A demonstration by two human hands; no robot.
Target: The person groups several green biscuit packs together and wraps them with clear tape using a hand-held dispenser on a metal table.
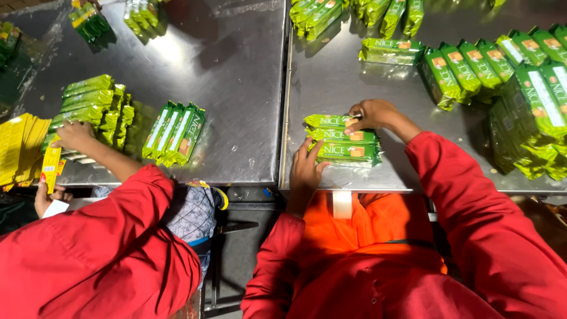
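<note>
A short row of green biscuit packets (345, 140) lies on the steel table (331, 82) close to its front edge. My left hand (307, 168) rests against the row's near left corner, fingers spread on the nearest packet. My right hand (372, 114) presses fingertips on the farthest packet's right end. Both sleeves are red, over an orange apron.
More green packets stand in a long row at right (490, 65) and pile at the right edge (531, 130); others lie along the back (354, 12). At left a co-worker's hand (74, 136) touches stacked packets (88, 106) beside yellow wrappers (20, 147). Another packet group (175, 133) sits nearby.
</note>
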